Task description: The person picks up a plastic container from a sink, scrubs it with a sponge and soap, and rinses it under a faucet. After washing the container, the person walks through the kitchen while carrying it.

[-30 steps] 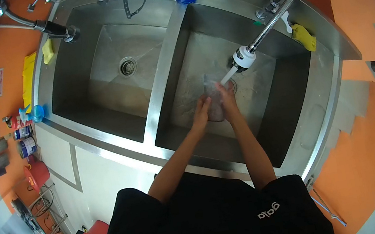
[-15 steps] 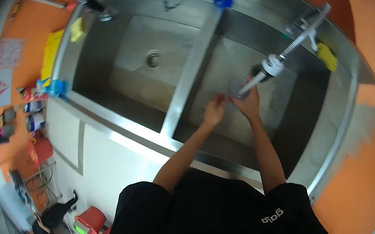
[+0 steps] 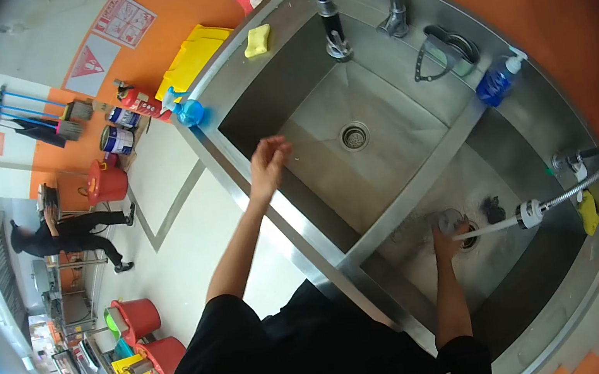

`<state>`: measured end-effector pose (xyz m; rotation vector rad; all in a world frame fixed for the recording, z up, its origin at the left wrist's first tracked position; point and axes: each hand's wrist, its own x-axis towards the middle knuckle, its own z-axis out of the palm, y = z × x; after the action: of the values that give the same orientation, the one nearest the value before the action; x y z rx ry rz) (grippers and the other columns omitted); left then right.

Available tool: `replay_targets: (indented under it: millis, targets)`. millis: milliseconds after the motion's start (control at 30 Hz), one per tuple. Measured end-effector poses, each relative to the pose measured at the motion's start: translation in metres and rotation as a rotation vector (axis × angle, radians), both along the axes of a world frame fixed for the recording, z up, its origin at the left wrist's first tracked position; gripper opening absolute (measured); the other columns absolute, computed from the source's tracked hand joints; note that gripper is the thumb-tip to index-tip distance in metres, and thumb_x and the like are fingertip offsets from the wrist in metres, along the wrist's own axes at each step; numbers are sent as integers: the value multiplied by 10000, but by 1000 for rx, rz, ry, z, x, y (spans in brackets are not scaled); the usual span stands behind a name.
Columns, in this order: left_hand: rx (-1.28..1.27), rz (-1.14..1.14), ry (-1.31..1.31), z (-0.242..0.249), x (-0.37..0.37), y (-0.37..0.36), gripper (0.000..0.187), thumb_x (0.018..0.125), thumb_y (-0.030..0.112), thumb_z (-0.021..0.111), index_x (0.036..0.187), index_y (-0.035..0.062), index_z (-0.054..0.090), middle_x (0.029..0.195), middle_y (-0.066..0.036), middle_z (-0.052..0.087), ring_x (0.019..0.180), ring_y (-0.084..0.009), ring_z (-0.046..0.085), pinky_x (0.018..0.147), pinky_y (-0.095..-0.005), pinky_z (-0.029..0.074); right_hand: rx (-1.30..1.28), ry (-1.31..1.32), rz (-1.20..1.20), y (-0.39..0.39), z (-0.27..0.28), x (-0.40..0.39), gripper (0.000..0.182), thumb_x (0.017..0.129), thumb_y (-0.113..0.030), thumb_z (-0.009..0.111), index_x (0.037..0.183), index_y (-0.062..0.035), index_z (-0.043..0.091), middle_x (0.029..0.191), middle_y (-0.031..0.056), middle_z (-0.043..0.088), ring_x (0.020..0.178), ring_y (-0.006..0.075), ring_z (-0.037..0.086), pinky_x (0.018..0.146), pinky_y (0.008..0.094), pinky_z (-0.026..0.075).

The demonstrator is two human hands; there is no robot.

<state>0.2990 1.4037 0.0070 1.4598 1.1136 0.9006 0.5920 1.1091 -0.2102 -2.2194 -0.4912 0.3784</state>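
My left hand [image 3: 270, 166] is raised over the near left corner of the left basin [image 3: 373, 109], loosely curled, its fingers apart and nothing in them. Down in the right basin [image 3: 499, 163], my right hand [image 3: 445, 241] grips a clear cup [image 3: 450, 221], partly hidden by the fingers and blurred. Water runs from the white-collared spout [image 3: 529, 214] onto this hand and the cup. Beside it lies a small dark lump [image 3: 492, 209] on the basin floor, close to the drain.
A blue soap bottle [image 3: 498, 81] and a dark-rimmed clear container [image 3: 451, 53] stand on the back ledge. Yellow sponges [image 3: 257, 41] sit on the rim. A blue spray bottle [image 3: 187, 111] is at the left corner. Further left, a person [image 3: 71, 231] stands near red buckets [image 3: 138, 320].
My view has swung left. My left hand has left the cup and moved up and left, out of the right basin. My right hand stays on the cup under the water.
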Motion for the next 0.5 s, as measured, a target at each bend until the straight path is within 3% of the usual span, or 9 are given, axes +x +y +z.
replay_targets:
  millis: [133,167,233,300,367,433,500]
  targets:
    - [272,127,402,-1,-3,113,257,838,174,586,1021,-2,542,933,-94,639,878,-161,608,771,-283,470,-223,-87,49,-2,-3,-9,834,653,-220,744,1302,-34,255,1261,214,359,1124,396,414,953,467,365]
    - [361,154,368,-11,0,149,253,789,177,625,947,-10,563,867,-128,652,847,-187,632,750,-295,480,-229,-103,31,0,0,-10,834,653,-220,744,1302,-34,255,1261,214,359,1124,396,414,953,467,365]
    - [515,158,515,-26,10,218,343,736,227,672,954,-9,555,852,-146,625,823,-273,612,772,-348,477,-201,50,54,-3,19,-15,830,641,-224,755,1287,-36,269,1235,208,389,1110,388,432,953,459,365]
    - [614,151,553,-33,27,267,365,718,245,684,952,-4,554,857,-150,614,833,-300,597,779,-367,477,-266,21,71,-9,18,-14,847,620,-225,769,1278,-26,274,1212,208,412,1098,389,444,941,456,373]
    - [880,277,828,-38,40,300,370,715,267,675,957,13,558,888,-152,596,880,-322,568,788,-390,475,-324,3,95,-8,13,-15,864,599,-227,782,1268,-16,278,1189,209,435,1086,390,455,928,454,380]
    - [812,214,947,-38,45,318,358,722,279,663,957,26,567,901,-146,596,906,-322,560,781,-399,478,-219,-38,-57,-10,6,-24,822,542,-209,804,1201,11,365,1093,229,507,1035,405,486,891,447,402]
    - [736,131,1066,-40,46,328,346,730,290,651,956,39,576,914,-140,595,931,-322,551,775,-409,481,-312,-52,-141,-18,-2,-32,814,527,-199,812,1180,10,373,1085,229,508,1021,399,493,881,451,407]
